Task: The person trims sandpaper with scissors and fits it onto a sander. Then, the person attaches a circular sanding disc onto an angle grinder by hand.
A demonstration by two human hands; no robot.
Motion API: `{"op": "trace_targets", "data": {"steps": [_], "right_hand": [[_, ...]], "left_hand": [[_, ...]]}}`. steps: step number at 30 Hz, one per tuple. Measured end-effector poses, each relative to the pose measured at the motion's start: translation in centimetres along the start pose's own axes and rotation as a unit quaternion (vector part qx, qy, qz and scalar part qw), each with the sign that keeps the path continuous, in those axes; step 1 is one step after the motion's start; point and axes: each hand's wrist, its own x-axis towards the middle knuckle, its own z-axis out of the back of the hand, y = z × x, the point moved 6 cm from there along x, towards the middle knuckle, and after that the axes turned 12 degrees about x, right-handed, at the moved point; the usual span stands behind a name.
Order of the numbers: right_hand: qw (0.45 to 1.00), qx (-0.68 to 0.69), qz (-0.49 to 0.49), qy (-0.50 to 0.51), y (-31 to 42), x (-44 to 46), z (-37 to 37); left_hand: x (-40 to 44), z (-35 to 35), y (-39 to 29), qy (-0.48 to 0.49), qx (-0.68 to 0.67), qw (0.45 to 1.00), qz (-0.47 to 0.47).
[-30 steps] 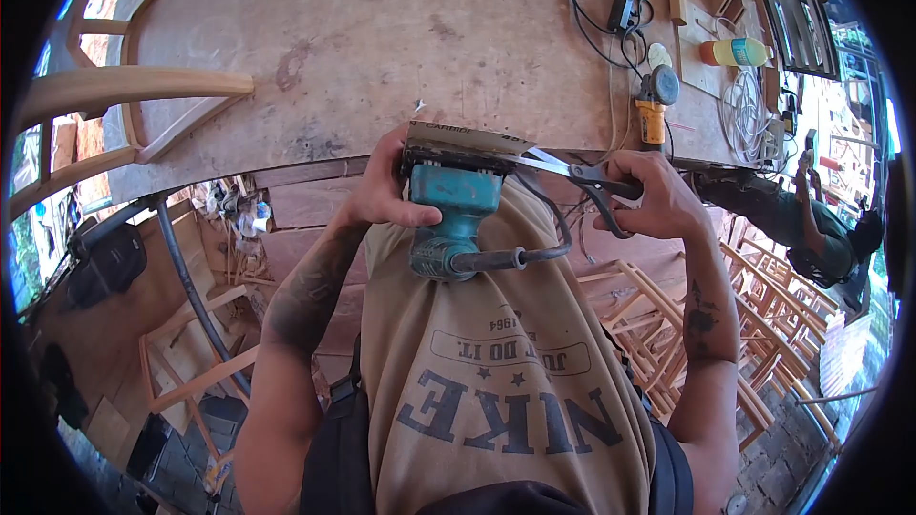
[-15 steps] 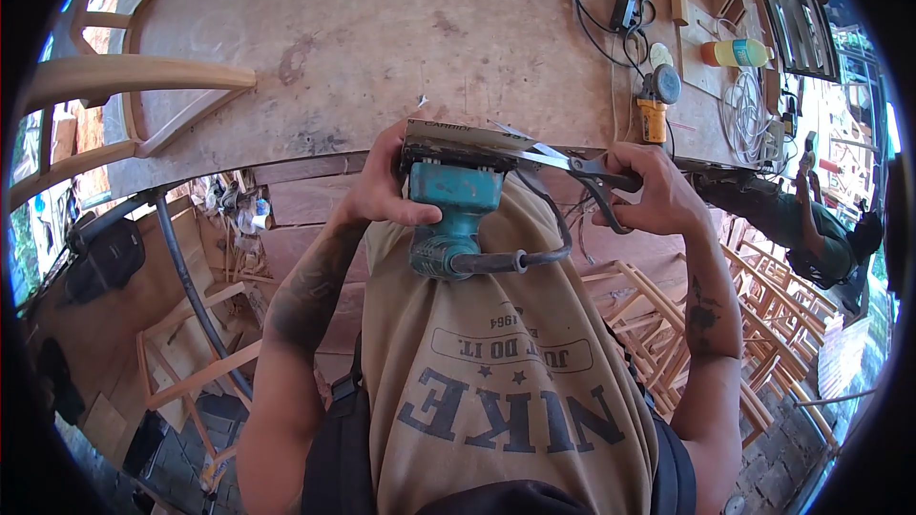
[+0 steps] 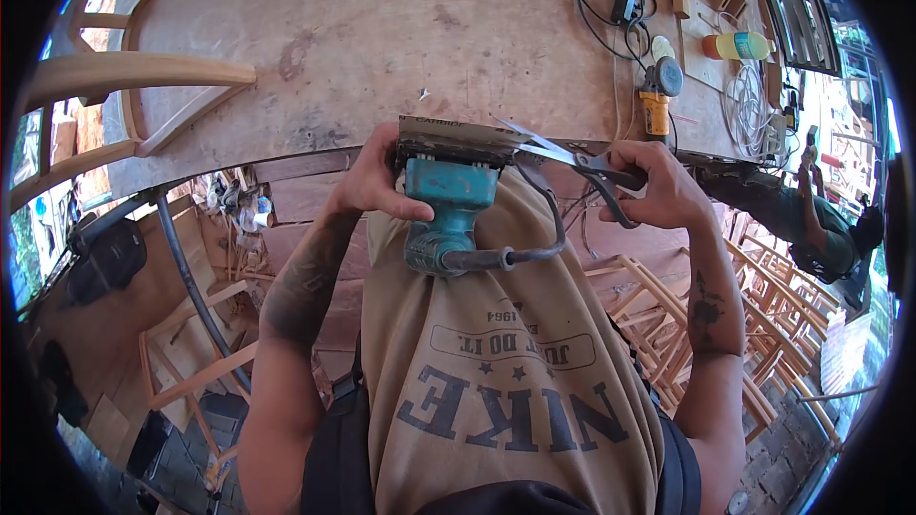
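Note:
My left hand (image 3: 376,181) grips a teal electric sander (image 3: 450,183), its pad turned up and away from me. A sheet of sandpaper (image 3: 456,128) with printing on its back lies along the pad. In my right hand (image 3: 660,187) is a pair of scissors (image 3: 593,168), fingers in the dark handles. The scissor blades are parted and reach the right end of the sandpaper. Whether they touch the paper, I cannot tell. From the sander a thick black cord (image 3: 534,253) loops round to the right.
A wooden workbench (image 3: 382,48) stretches ahead. A wooden chair frame (image 3: 143,76) rests on its left. A yellow angle grinder (image 3: 656,110), black cables, a bottle (image 3: 737,46) and coiled wire (image 3: 747,100) lie right. Stacked chair frames (image 3: 725,324) and another person (image 3: 825,229) are at the right.
The sander and sandpaper have shifted slightly left with my left hand. The scissors stay near the sandpaper's right end, their blades a little more apart.

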Motion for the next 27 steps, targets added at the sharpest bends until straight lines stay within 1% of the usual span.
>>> {"op": "trace_targets", "data": {"steps": [1,3,4,6,8,9,11,14,17,19,21,23,24,26,27], "right_hand": [[1.000,0.001,0.000,-0.001,0.0,0.0,0.0],[0.997,-0.039,0.062,-0.004,0.6,0.0,-0.3],[0.997,-0.037,0.060,-0.005,0.6,0.0,-0.4],[0.995,-0.048,0.092,-0.003,1.4,0.2,-0.6],[0.995,-0.049,0.081,-0.008,1.3,0.4,-0.7],[0.996,-0.052,0.070,-0.012,1.2,0.4,-0.8],[0.996,-0.053,0.068,-0.009,1.8,0.6,-0.9],[0.996,-0.059,0.072,-0.004,2.2,0.9,-1.1],[0.995,-0.066,0.080,0.000,2.4,1.1,-1.1],[0.994,-0.069,0.084,0.005,2.8,1.2,-1.3],[0.991,-0.055,0.119,-0.009,3.8,1.4,-1.5],[0.992,-0.057,0.114,-0.002,3.4,1.6,-1.4],[0.992,-0.059,0.108,0.004,3.3,1.8,-1.4],[0.991,-0.068,0.112,0.007,3.7,1.8,-1.6],[0.990,-0.077,0.114,0.010,3.8,1.8,-1.7]], "left_hand": [[0.2,-0.1,-0.3,0.014,0.002,1.000,0.005],[0.5,-0.2,-0.6,0.031,0.003,0.999,0.012],[0.6,-0.2,-0.7,0.037,0.002,0.999,0.004],[1.0,0.1,-0.9,0.044,0.002,0.999,-0.004],[1.4,0.1,-1.1,0.096,0.047,0.994,-0.016],[1.3,0.0,-1.1,0.098,0.046,0.994,-0.015],[0.8,0.1,-0.8,0.060,0.016,0.998,0.029],[1.1,0.2,-0.1,0.086,0.025,0.995,0.037],[1.1,0.3,0.3,0.076,0.020,0.997,0.019],[1.4,0.1,-0.5,0.081,0.023,0.996,0.030],[1.7,-0.2,-0.8,0.084,0.027,0.995,0.040],[1.9,-0.3,-1.2,0.097,0.034,0.995,0.007],[1.8,0.0,-0.9,0.095,0.035,0.995,0.007],[1.5,0.3,-0.2,0.112,0.096,0.989,0.003],[1.5,0.3,-0.5,0.110,0.097,0.989,0.003]]}}
